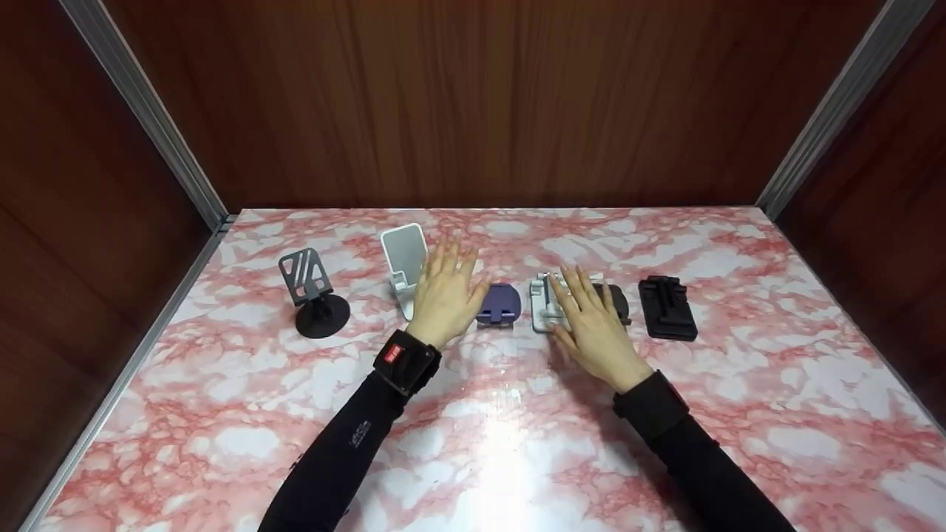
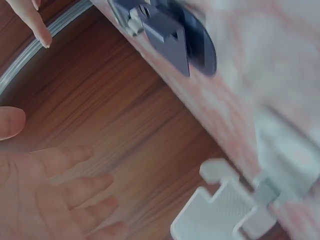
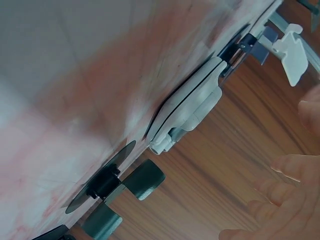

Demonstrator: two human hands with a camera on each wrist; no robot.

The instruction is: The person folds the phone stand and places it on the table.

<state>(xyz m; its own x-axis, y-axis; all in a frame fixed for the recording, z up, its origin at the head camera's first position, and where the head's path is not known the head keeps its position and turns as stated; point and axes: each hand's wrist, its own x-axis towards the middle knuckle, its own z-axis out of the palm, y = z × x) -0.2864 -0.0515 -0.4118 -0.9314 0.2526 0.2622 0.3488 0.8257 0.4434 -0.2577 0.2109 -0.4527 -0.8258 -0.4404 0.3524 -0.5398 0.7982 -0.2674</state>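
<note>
My left hand (image 1: 447, 299), fingers straight and spread, hovers between a white upright phone stand (image 1: 406, 255) and a purple phone stand (image 1: 500, 304). It overlaps the white stand's right side in the head view. The left wrist view has the bare palm (image 2: 50, 195) beside both stands. Also with straight fingers, my right hand (image 1: 595, 332) is held over a white folded phone stand (image 1: 540, 314) and a dark round-based phone stand (image 1: 613, 299), partly hiding both. In the right wrist view its palm (image 3: 290, 205) stands apart from them. Neither hand holds anything.
A dark grey phone stand (image 1: 321, 314) with a slotted plate and round base stands at the left of the row. At the right end lies a black folded phone stand (image 1: 669, 310). The marbled pink-white table (image 1: 295, 399) has brown wood-grain panels (image 1: 488, 103) around it.
</note>
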